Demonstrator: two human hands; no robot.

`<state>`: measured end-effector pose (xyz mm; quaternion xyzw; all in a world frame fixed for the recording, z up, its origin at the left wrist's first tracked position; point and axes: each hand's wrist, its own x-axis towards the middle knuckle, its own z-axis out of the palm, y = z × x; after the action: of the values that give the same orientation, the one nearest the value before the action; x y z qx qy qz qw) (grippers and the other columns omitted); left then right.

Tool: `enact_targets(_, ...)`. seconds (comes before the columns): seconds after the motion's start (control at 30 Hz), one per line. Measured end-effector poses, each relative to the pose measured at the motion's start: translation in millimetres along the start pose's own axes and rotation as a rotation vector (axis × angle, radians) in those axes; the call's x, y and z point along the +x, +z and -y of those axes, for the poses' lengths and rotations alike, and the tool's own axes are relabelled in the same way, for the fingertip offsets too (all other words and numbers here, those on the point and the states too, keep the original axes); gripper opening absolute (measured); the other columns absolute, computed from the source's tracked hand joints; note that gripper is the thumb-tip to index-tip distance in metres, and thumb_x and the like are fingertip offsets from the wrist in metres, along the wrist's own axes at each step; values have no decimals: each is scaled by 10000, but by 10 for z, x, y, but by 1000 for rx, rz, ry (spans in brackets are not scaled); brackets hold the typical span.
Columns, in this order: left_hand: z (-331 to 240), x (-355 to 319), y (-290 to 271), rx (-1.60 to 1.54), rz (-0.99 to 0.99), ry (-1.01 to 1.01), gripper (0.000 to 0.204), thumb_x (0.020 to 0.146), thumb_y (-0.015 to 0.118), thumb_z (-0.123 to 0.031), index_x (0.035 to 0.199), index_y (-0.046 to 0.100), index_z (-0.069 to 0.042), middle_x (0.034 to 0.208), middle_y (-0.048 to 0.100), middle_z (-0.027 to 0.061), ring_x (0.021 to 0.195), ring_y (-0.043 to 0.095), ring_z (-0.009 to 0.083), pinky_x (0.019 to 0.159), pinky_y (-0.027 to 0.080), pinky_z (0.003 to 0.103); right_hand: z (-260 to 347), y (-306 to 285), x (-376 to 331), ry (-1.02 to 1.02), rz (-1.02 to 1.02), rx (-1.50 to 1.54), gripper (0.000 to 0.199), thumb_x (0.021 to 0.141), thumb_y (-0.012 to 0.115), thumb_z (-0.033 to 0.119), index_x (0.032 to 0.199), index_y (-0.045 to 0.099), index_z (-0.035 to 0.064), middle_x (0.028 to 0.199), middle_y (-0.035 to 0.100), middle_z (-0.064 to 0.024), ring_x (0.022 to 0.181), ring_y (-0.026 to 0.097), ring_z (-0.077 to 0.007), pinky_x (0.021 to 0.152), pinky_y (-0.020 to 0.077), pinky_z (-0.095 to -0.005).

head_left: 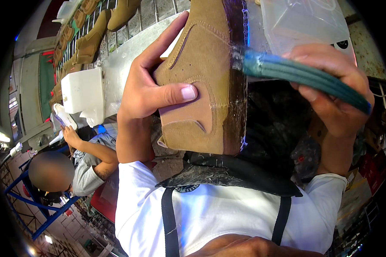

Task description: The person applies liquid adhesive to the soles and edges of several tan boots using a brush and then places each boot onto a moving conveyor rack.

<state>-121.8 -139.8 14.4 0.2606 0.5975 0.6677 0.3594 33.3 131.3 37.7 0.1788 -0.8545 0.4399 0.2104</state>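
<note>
My left hand (158, 88) is closed round a tan suede ankle boot (225, 85), thumb on its side panel and fingers behind it. The boot is tilted on its side, with its sole edge toward my right. Along that edge runs a dark, wet-looking band (237, 120) bordered by pale stitching. In my right hand (336, 85) is a brush with a flat, ridged green handle (296, 68). The brush's tip meets the dark band near the middle of the boot; its bristles are blurred.
A translucent plastic container (306, 23) stands at the far right. On the left are a white plastic box (82, 91) and a metal rack (156, 10) bearing several tan boots (92, 38). A co-worker's arm (94, 150) reaches toward a pale shoe-shaped object (65, 116).
</note>
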Motion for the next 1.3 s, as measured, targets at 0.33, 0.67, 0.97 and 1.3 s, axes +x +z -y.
enact_targets(0.33,32,49,145,55,-128,-21,1123,602,843,-178,1543,281,68,1435,523,239,1279,581,301,1111,409,377,-20,235,-155,-18,2,280,259,879,750,199,950,667,-36,860,715,-192,728,731,-289,607,587,-335)
enact_targets(0.67,-27,97,166,87,-16,-35,1069,637,840,-161,1541,311,48,1339,590,235,1213,617,267,1071,429,350,-16,-29,-184,151,-54,213,244,900,694,83,1028,649,-120,1020,683,-260,707,651,-187,597,541,-280)
enact_targets(0.97,37,72,171,51,-94,-9,1054,639,832,-181,1537,328,44,1400,558,216,1241,605,273,1095,412,355,81,107,-356,77,14,262,297,894,735,178,1040,647,-65,924,706,-217,661,663,-179,605,555,-279)
enact_targets(1.3,-161,173,297,-6,-82,-82,1098,626,896,-145,1522,307,88,1430,517,222,1292,531,252,1130,348,349,272,-5,-264,91,91,133,294,860,755,212,984,664,-39,879,713,-219,721,724,-291,639,587,-339)
